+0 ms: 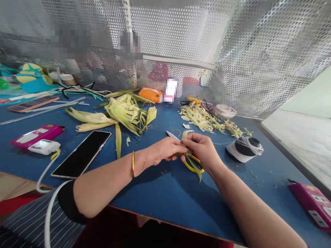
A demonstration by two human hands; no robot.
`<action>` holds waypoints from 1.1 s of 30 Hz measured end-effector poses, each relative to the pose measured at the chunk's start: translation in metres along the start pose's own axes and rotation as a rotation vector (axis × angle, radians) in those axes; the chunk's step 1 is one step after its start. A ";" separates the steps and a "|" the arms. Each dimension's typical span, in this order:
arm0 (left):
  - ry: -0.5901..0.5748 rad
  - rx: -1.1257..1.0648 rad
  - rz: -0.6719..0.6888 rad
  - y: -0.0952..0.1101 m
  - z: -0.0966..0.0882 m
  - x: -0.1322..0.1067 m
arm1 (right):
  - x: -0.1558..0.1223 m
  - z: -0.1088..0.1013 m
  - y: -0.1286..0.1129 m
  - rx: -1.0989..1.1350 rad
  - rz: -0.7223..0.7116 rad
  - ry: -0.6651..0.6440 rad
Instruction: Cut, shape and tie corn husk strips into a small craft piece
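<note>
Over the blue table (160, 189) my two hands meet at a green corn husk strip (194, 164). My left hand (168, 151), with a gold bangle at its wrist, is closed on the husk with the thumb pressed down. My right hand (203, 148) pinches the pale upper end of it, fingers together. A pair of scissors with yellow handles (190, 168) lies on the table just under the hands; its blade points up and left. The hands partly hide the scissors and the middle of the husk. A thin white thread runs from near my right hand toward a spool of white thread (243, 150).
A heap of corn husks (126, 112) lies at centre left. Husk shreds (199, 117) and a white tape roll (225, 111) sit at back right. Phones (82, 155), purple power strips (38, 135), an orange tissue pack (150, 94) and a perforated metal screen (178, 31) surround the space.
</note>
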State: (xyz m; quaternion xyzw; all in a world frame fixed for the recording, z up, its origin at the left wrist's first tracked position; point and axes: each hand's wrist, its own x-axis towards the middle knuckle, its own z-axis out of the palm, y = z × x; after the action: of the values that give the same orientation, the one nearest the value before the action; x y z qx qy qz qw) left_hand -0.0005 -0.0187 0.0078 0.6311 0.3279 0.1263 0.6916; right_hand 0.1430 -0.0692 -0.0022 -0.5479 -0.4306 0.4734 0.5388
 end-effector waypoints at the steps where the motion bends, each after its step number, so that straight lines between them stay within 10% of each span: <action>1: 0.009 0.004 -0.002 0.000 0.001 0.000 | 0.000 0.000 0.000 -0.002 -0.012 0.037; 15: -0.010 -0.050 -0.056 -0.001 0.002 0.002 | 0.004 0.000 0.010 -0.146 -0.096 0.184; 22: 0.152 -0.519 -0.004 0.000 -0.008 0.010 | -0.006 -0.010 -0.006 -0.827 -0.710 0.478; 27: 0.229 -0.600 0.121 0.002 -0.009 0.011 | -0.012 0.007 0.007 -0.740 -0.444 0.165; 33: 0.250 -0.546 0.128 -0.001 -0.004 0.012 | -0.002 0.010 0.026 -0.548 -0.268 0.084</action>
State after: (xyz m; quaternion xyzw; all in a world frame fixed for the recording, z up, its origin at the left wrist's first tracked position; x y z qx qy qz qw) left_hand 0.0060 -0.0092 0.0032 0.4207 0.3239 0.3300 0.7805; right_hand 0.1313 -0.0709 -0.0278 -0.6300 -0.5880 0.2413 0.4461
